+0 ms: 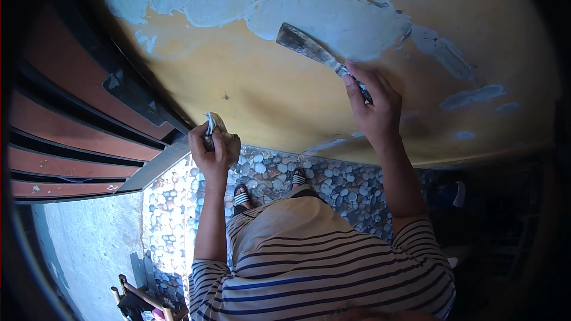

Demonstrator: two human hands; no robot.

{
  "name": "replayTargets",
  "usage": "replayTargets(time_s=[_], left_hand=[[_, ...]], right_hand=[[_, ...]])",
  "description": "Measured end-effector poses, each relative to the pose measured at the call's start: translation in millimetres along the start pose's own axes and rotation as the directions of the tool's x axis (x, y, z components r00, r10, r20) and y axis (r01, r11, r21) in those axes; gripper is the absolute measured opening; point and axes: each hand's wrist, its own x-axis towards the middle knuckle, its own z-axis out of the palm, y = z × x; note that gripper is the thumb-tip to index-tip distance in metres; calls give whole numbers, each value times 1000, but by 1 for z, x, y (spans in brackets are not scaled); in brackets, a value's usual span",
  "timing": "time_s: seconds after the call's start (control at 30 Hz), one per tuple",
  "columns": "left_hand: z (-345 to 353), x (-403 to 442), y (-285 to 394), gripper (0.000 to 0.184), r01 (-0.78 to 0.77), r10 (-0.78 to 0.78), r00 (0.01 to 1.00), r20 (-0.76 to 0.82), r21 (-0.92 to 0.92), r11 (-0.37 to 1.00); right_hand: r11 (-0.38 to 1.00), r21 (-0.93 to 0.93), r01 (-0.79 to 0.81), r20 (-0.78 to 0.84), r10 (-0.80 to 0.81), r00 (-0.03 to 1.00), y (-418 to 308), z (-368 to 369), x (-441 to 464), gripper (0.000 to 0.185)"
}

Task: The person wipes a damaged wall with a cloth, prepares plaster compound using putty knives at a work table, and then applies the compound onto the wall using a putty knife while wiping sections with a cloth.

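Observation:
My right hand [379, 104] is closed round the handle of a putty knife [309, 46]. The knife's smeared metal blade points up and left, over the lower edge of a pale patch of filler [321, 15] on the yellow wall [238, 65]; whether it touches the wall I cannot tell. Lower down on the left, my left hand [209, 150] grips a crumpled, pale plastic bag [231, 142] with whitish paste at its top. Part of the bag is hidden by the fingers.
Red-brown slatted panels in a dark frame [77, 131] stand on the left, close to my left hand. Smaller filler patches [473, 96] mark the wall at right. Below lies a pebble-patterned floor [270, 172], with a wooden chair [143, 297] at bottom left.

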Motion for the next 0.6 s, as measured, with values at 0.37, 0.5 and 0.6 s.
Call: replayTargets(time_s=[0.37, 0.5, 0.6], left_hand=[[0, -18, 0, 16, 62, -59, 997, 55, -58, 996], [2, -16, 2, 17, 12, -9, 998, 62, -47, 999], [-4, -20, -4, 16, 87, -84, 996, 40, -75, 993]], right_hand=[[999, -17, 27, -26, -28, 999, 11, -12, -2, 25], [1000, -13, -11, -11, 10, 1000, 16, -27, -5, 24], [999, -48, 5, -22, -6, 1000, 33, -48, -15, 23]])
